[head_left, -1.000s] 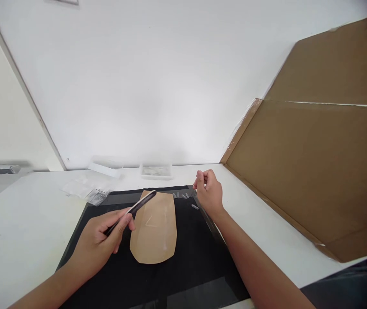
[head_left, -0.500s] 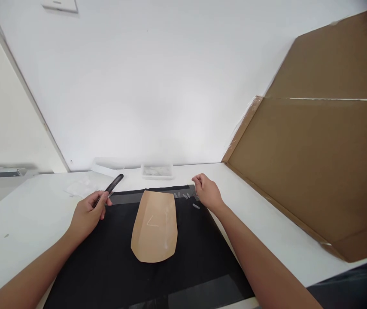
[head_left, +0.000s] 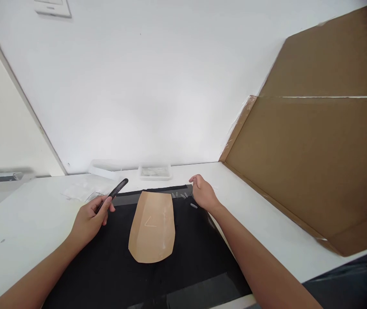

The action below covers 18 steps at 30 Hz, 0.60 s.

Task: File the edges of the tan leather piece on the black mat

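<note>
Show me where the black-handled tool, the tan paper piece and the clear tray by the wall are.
Black-handled tool (head_left: 117,189): head view, on its dark handle.
Tan paper piece (head_left: 156,240): head view, on its lower middle.
Clear tray (head_left: 155,177): head view, on its front wall.
</note>
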{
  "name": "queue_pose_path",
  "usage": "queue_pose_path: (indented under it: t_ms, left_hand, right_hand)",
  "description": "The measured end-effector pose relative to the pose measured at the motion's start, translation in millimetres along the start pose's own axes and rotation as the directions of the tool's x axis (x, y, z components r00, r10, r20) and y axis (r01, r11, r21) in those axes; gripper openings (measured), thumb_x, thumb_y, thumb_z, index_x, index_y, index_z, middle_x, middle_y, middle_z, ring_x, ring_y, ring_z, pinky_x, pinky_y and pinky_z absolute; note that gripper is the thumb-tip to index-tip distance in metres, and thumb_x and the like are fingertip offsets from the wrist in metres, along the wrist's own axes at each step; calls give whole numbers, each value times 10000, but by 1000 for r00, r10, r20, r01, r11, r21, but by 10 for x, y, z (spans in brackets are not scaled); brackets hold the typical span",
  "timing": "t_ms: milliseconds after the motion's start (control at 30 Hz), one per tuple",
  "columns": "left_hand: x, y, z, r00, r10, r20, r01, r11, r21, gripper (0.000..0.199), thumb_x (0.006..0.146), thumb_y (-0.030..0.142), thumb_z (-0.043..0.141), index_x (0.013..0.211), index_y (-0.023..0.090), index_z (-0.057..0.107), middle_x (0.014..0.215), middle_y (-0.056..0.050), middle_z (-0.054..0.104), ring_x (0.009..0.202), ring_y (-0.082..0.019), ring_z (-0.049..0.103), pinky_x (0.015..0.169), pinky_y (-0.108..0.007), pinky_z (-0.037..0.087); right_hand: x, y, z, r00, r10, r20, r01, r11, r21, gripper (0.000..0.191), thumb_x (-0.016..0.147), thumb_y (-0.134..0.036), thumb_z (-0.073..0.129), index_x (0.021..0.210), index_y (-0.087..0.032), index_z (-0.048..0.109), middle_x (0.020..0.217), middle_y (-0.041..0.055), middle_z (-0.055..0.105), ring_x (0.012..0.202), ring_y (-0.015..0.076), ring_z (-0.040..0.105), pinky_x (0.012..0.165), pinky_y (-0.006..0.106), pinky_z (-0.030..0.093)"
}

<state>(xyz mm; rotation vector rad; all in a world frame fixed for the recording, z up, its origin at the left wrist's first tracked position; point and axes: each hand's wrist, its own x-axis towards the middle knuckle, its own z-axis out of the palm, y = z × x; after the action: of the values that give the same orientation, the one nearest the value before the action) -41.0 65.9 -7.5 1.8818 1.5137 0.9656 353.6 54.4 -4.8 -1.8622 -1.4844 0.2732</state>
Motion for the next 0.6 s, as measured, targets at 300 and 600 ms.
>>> queue_pose_path:
  t_ms: [300, 600]
  left_hand:
    - [-36, 54, 18, 999, 47, -18, -46, 999, 2, 431, 994, 598, 478, 847, 230, 647, 495, 69, 508, 527, -140, 488, 593, -244, 394]
    - [-221, 204, 93, 990, 133, 44, -135, 990, 47, 381, 1005, 550, 491, 857, 239, 654, 509, 76, 534, 495, -123, 527, 579, -230, 416]
  right_hand:
    - [-77, -163, -34, 1000, -16, -23, 18, 997, 76, 223, 1008, -358, 338, 1104, -232, 495, 682, -10, 571, 639, 233, 579, 617, 337, 401]
    - [-371, -566, -25, 947, -320, -9, 307, 902, 302, 153, 999, -371, 521, 1054, -232, 555, 916, 24, 649, 786, 175, 608, 679, 307, 492]
